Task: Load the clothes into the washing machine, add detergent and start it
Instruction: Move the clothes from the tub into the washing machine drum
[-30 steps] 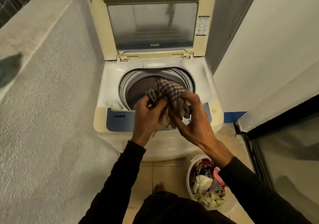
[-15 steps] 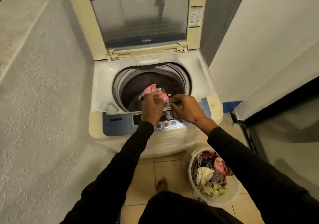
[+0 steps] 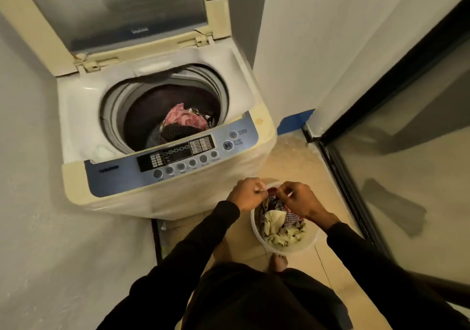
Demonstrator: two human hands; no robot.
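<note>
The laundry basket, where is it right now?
In the head view the basket stands on the tiled floor at lower right, just in front of the washer, with both hands reaching into its clothes.

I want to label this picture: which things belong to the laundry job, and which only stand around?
Job: washing machine, clothes in drum, basket, basket clothes, left hand, right hand.

Around: glass door, blue tape.

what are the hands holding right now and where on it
Both the left hand and right hand pinch the top of a garment over the basket; which part is unclear.
</note>
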